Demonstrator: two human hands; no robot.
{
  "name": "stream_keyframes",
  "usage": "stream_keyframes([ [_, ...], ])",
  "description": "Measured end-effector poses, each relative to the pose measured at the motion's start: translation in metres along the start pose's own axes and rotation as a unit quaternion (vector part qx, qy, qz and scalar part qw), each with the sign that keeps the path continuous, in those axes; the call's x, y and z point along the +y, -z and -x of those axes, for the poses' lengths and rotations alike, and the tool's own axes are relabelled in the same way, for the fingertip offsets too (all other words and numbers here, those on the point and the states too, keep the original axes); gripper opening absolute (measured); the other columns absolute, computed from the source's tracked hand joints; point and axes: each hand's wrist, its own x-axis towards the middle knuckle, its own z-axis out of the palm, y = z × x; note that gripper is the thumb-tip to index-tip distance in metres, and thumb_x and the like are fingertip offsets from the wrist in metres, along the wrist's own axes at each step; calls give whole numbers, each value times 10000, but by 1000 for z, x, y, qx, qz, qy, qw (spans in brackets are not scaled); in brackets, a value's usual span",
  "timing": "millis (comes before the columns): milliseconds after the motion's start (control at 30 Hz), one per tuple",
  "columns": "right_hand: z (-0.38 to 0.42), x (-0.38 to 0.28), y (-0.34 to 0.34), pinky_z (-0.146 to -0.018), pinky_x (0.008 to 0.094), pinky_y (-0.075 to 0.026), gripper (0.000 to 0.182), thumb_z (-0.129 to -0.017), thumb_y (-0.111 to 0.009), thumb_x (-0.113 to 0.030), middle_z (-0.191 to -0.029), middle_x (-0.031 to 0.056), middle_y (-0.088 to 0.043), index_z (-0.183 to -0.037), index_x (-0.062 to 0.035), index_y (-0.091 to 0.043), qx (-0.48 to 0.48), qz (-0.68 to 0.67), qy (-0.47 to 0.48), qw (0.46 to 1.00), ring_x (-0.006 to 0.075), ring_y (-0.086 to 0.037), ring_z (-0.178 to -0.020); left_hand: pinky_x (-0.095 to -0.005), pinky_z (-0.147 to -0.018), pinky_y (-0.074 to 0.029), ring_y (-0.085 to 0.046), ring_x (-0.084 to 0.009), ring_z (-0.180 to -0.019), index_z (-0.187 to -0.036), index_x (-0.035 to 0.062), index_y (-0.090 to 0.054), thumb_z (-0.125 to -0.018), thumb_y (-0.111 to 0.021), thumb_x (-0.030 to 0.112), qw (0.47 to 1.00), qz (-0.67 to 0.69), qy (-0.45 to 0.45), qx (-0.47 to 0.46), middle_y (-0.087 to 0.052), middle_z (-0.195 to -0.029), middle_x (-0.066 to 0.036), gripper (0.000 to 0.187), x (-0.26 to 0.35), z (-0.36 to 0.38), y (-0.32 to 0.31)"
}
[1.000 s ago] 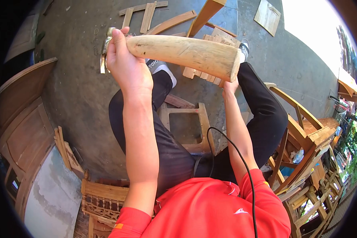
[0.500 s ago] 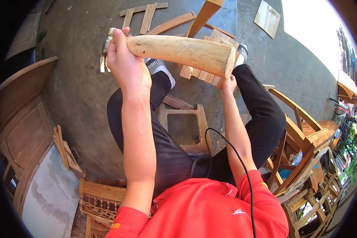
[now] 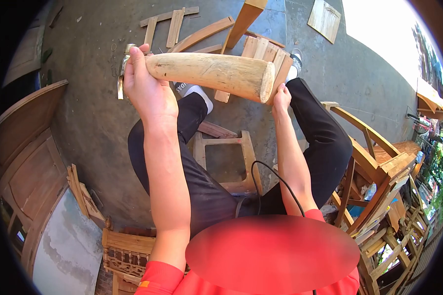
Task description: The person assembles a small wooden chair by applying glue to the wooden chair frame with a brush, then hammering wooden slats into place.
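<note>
My left hand (image 3: 150, 91) is closed around a claw hammer close to its metal head (image 3: 122, 73). The hammer's thick, pale wooden handle (image 3: 209, 71) points right, its broad end near the camera. Below and right of that end, my right hand (image 3: 281, 100) is closed at the edge of a slatted wooden piece (image 3: 270, 51), thumb up against it. The handle hides part of the slats, and the right fingers are mostly out of sight. A long upright wooden post (image 3: 245, 22) rises beside the slats.
Between my legs is an open wooden frame (image 3: 225, 142). Loose wooden strips (image 3: 174, 24) and a curved piece (image 3: 204, 33) lie on the concrete floor. Stacked furniture parts (image 3: 384, 187) crowd the right. A carved wooden chair (image 3: 125, 246) and wooden panels (image 3: 32, 167) stand left.
The hammer and both hands sit slightly further left and lower. The slatted piece has tilted, showing more of its face beside my right hand. My left hand keeps its hold.
</note>
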Motion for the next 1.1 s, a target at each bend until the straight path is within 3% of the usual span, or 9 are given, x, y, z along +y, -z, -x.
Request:
stream_keyframes([
  [167, 2, -20, -10, -798, 334, -497, 400, -1101, -472, -316, -972, 85, -716, -1115, 24, -684, 10, 75, 24, 997, 148, -631, -880, -292, -831, -567, -601, -109, -934, -1170, 17, -620, -1058, -601, 257, 1000, 3, -3, -2, -599, -1004, -30, 266, -3, -2, 1],
  [333, 3, -14, -6, -800, 395, -537, 409, -1049, -552, -355, -936, 161, -753, -1052, 24, -707, 46, 209, 95, 972, 271, -724, -870, -290, -849, -562, -593, -111, -965, -1182, 18, -618, -1057, -602, 258, 1000, 2, 1, -11, -604, -1051, -30, 271, -2, 0, 2],
  [433, 3, -13, -1, -793, 398, -541, 378, -1024, -603, -353, -918, 151, -752, -1074, 9, -701, 41, 245, 120, 961, 266, -725, -856, -287, -864, -556, -588, -113, -989, -1185, 20, -619, -1058, -602, 259, 1000, 2, 2, -12, -606, -1090, -29, 271, -2, 0, 0],
  [767, 14, -23, -3, -799, 402, -547, 349, -980, -682, -310, -915, 152, -747, -1157, -9, -671, 44, 213, 147, 965, 272, -723, -836, -289, -862, -554, -587, -114, -996, -1192, 23, -613, -1058, -602, 253, 1000, -2, 6, -19, -601, -1087, -27, 266, -1, 2, -1],
  [967, 1, -21, -2, -784, 379, -544, 330, -977, -691, -253, -890, 143, -745, -1180, 8, -690, 33, 168, 137, 976, 236, -714, -825, -303, -847, -560, -594, -117, -943, -1166, 19, -621, -1058, -602, 249, 1000, -3, 4, -11, -598, -1023, -29, 255, -3, 1, 0],
  [1100, -6, -22, -2, -772, 368, -544, 323, -971, -700, -234, -891, 142, -748, -1177, 14, -698, 20, 157, 140, 977, 218, -710, -815, -275, -755, -546, -624, -96, -834, -1133, 38, -630, -1068, -580, 311, 1000, -24, -9, 2, -605, -898, -16, 285, -5, 0, -4],
])
